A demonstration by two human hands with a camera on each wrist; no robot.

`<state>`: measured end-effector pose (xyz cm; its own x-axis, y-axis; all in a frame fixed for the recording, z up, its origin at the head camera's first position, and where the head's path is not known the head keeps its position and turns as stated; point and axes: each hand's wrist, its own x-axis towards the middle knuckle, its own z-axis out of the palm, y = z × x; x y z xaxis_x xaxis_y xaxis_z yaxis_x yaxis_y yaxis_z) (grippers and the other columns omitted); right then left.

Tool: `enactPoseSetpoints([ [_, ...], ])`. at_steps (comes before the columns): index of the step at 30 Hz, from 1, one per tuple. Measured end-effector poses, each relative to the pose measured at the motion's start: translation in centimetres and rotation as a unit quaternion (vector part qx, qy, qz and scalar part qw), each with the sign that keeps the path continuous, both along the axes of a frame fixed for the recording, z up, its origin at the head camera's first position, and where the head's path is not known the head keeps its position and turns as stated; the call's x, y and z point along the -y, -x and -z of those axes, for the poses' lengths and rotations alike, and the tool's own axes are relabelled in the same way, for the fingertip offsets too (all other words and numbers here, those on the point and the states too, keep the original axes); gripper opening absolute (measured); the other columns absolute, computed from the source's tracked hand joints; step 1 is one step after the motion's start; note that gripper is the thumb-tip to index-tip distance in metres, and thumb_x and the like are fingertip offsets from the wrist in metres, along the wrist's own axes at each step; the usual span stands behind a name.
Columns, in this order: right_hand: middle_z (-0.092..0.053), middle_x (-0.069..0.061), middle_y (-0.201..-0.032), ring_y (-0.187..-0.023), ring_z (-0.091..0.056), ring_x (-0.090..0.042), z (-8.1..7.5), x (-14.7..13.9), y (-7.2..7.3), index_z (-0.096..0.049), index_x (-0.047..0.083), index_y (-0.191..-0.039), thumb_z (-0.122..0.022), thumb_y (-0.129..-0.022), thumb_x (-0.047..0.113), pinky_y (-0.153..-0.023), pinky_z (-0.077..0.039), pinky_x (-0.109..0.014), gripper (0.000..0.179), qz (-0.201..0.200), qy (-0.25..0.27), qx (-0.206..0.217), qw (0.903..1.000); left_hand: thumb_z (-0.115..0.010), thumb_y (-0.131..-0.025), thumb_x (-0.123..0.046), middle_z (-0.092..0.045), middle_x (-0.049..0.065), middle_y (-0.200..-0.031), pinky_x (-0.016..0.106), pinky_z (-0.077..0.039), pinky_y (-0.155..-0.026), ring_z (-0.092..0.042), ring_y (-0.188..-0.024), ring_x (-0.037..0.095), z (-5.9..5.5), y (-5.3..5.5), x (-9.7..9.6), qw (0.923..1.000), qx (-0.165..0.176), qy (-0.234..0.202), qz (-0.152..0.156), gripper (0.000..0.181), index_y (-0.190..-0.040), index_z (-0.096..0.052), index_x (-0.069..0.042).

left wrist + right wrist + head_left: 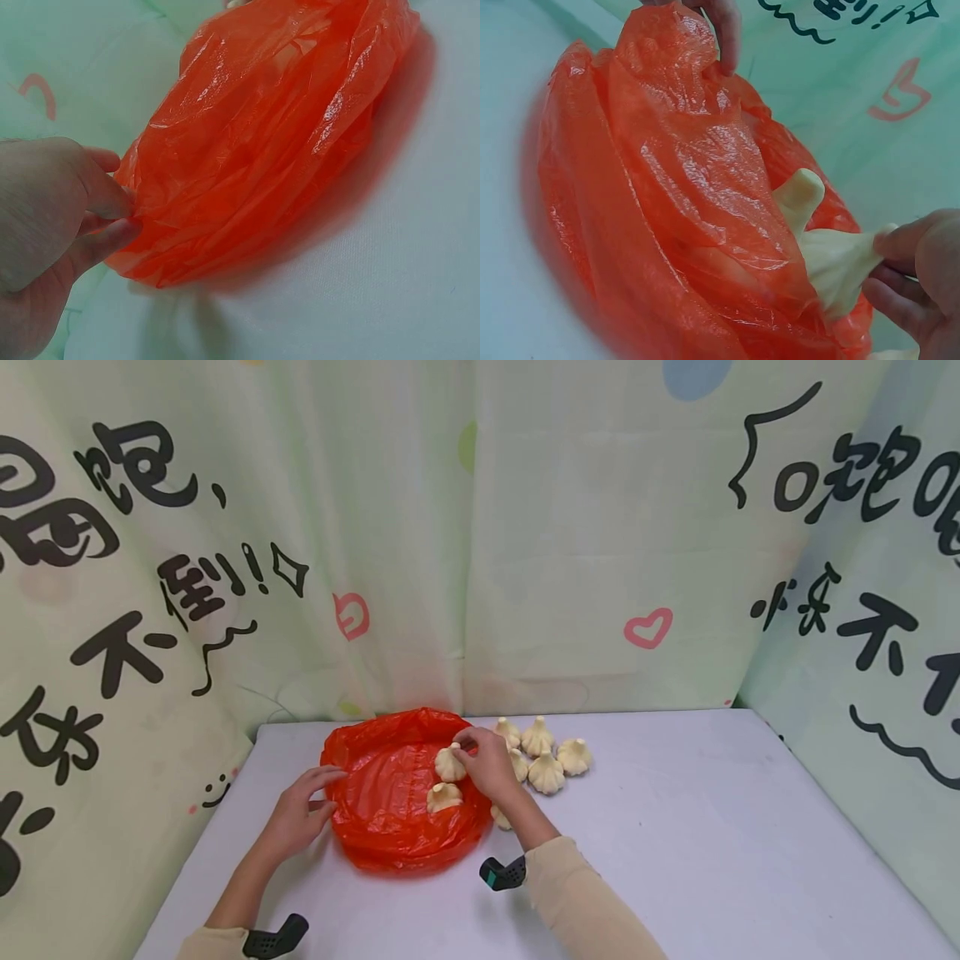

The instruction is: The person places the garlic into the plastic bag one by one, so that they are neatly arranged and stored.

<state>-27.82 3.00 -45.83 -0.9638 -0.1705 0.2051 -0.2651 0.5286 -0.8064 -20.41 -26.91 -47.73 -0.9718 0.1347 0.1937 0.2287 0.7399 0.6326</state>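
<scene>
While the left hand [298, 814] touches the red bag [375, 781] at nine o'clock (pinching or not, can't tell), one garlic bulb [444, 798] lies inside toward three. Beyond, right hand [486, 763] pinches a second bulb [449, 765] at two o'clock; loose bulbs [546, 773] cluster on the table [675, 827] farther out.

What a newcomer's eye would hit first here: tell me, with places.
The red bag stands open on the table, left of centre. At its mouth, the right hand pinches a garlic bulb, with more bulbs clustered to the right. Big black writing marks the backdrop on both sides.
</scene>
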Motion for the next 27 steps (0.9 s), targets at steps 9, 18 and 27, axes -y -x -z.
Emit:
enactPoseSetpoints([
  [9, -0.069, -0.009, -0.101, -0.092, -0.061, -0.021, 0.06, 0.3, 0.05, -0.069, 0.005, -0.103, -0.067, -0.089, 0.006, -0.085, -0.058, -0.035, 0.014, -0.004, -0.013, 0.013, 0.9998, -0.062, -0.088, 0.002, -0.048, 0.017, -0.14, 0.045, -0.058, -0.086, -0.05, -0.126, 0.038, 0.02, 0.09, 0.04, 1.0, 0.004, 0.003, 0.001, 0.046, -0.132, -0.056, -0.011],
  [18, -0.069, -0.009, -0.101, -0.091, -0.061, -0.022, -0.18, 0.15, -0.06, -0.069, 0.005, -0.103, -0.066, -0.09, 0.005, -0.086, -0.058, -0.035, 0.014, -0.006, -0.022, 0.014, 0.9996, -0.062, -0.088, 0.003, -0.048, 0.018, -0.14, 0.045, -0.057, -0.087, -0.049, -0.127, 0.039, -0.37, 0.0, -0.11, 1.0, 0.008, 0.0, -0.001, 0.046, -0.132, -0.056, -0.01],
  [27, -0.069, -0.009, -0.102, -0.092, -0.061, -0.021, -0.76, -0.4, -0.53, -0.068, 0.004, -0.105, -0.065, -0.09, 0.005, -0.084, -0.059, -0.034, 0.016, -0.005, -0.023, 0.001, 0.9997, -0.061, -0.088, 0.003, -0.049, 0.018, -0.139, 0.045, -0.057, -0.086, -0.05, -0.125, 0.039, -0.25, -0.1, 0.07, 1.0, 0.001, -0.001, 0.005, 0.045, -0.132, -0.057, -0.01],
])
